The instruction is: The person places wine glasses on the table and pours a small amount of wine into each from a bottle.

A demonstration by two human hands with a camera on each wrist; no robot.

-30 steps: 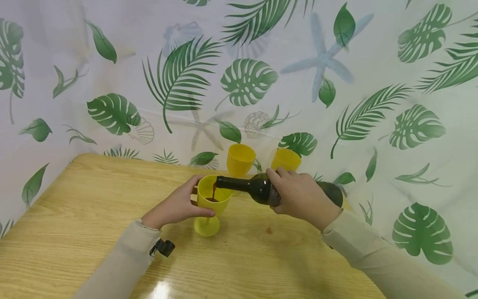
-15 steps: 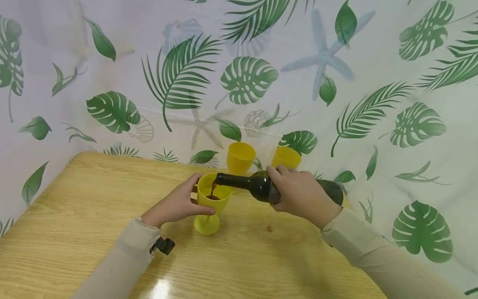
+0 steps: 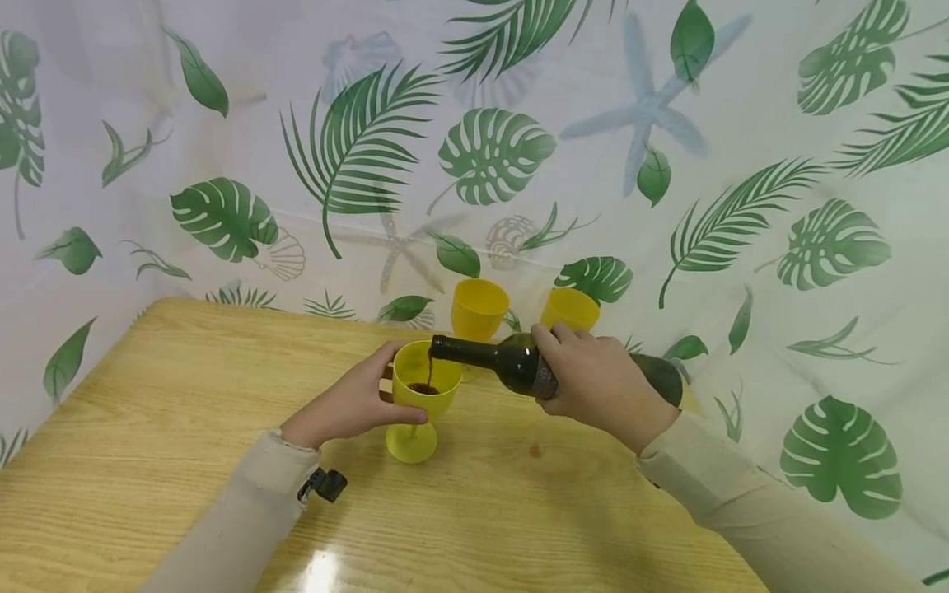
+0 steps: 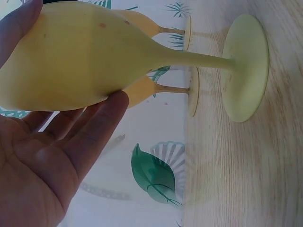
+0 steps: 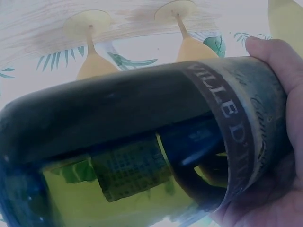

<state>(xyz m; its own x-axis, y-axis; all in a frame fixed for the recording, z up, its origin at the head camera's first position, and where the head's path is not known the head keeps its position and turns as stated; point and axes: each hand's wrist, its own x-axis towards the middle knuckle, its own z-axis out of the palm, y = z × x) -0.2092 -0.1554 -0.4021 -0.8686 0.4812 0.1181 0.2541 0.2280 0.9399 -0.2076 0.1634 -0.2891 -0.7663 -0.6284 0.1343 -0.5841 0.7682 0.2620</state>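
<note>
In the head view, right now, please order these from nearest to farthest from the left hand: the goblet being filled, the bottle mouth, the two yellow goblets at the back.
1. Goblet being filled: held by the left hand.
2. Bottle mouth: above that goblet's rim.
3. Back left goblet: behind the bottle.
4. Back right goblet: farthest right.

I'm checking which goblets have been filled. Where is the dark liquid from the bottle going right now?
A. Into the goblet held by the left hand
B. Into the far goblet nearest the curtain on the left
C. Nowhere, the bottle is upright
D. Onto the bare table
A: the tilted bottle, gripped by the right hand, streams dark liquid into the near goblet that the left hand steadies.
</note>
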